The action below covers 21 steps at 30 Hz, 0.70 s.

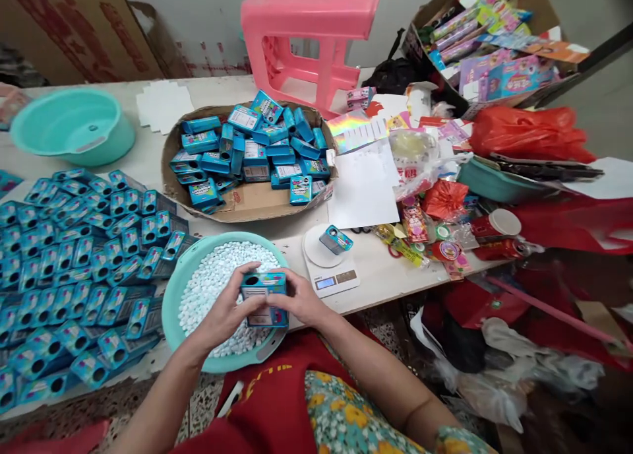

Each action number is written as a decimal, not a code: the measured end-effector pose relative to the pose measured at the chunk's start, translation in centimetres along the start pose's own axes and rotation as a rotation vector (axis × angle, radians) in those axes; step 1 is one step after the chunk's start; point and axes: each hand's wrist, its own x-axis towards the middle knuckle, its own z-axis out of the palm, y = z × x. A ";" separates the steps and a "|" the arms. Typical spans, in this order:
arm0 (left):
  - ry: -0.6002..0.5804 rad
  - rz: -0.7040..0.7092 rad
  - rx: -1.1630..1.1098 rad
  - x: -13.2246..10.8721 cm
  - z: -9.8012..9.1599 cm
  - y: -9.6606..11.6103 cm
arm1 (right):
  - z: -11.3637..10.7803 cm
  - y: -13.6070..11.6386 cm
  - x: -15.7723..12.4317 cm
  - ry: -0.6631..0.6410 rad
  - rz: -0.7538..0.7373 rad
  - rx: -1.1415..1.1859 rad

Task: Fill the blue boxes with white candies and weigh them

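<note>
Between my two hands is a small blue candy box [267, 300], with a dark round hole in its top end. My left hand [232, 309] grips its left side, and my right hand [297, 299] grips its right side, thumbs across the front. Below the box lies a turquoise basin [171, 309] holding many small white candies [212, 276]. Just right of my hands, a white digital scale [329, 272] carries another blue box [336, 239] on its round plate. The scale's display is lit, but its digits are too small to read.
Rows of blue boxes with round holes [74, 269] cover the table's left. A cut-down carton [252, 210] of blue boxes stands behind the basin. Farther back are a turquoise tub [74, 130] and a pink stool [306, 18]. Packets and a paper sheet [363, 183] clutter the right.
</note>
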 end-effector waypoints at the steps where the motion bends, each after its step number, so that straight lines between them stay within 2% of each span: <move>1: 0.026 0.025 0.005 0.0 -0.4 -0.5 | 0.0 -0.4 -0.2 0.019 -0.011 -0.079; 3: 0.199 0.064 0.106 -0.2 -1.8 -2.6 | -0.2 -1.0 -0.6 0.120 -0.024 -0.178; 5: 0.447 0.065 0.357 -1.0 -3.7 -5.8 | -0.7 -1.1 -1.0 0.229 -0.039 -0.214; 6: 0.530 0.046 0.498 -1.5 -4.5 -7.7 | -1.1 -1.0 -1.2 0.271 -0.046 -0.223; 9: 0.577 -0.033 0.751 -3.0 -5.0 -12.5 | -2.1 -0.8 -1.5 0.324 -0.050 -0.257; 12: 0.647 -0.128 0.785 -2.3 -3.1 -14.6 | -1.9 -0.6 -1.3 0.321 -0.038 -0.287; 14: 0.727 -0.201 0.698 -0.6 -1.7 -14.4 | -1.2 -0.5 -1.0 0.316 -0.038 -0.309; 17: 0.782 -0.247 0.413 2.3 -0.8 -13.4 | 0.2 -0.3 -0.1 0.305 -0.052 -0.390; 21: 0.809 -0.281 -0.272 4.2 -0.9 -12.4 | 1.5 -0.3 1.0 0.269 -0.085 -0.559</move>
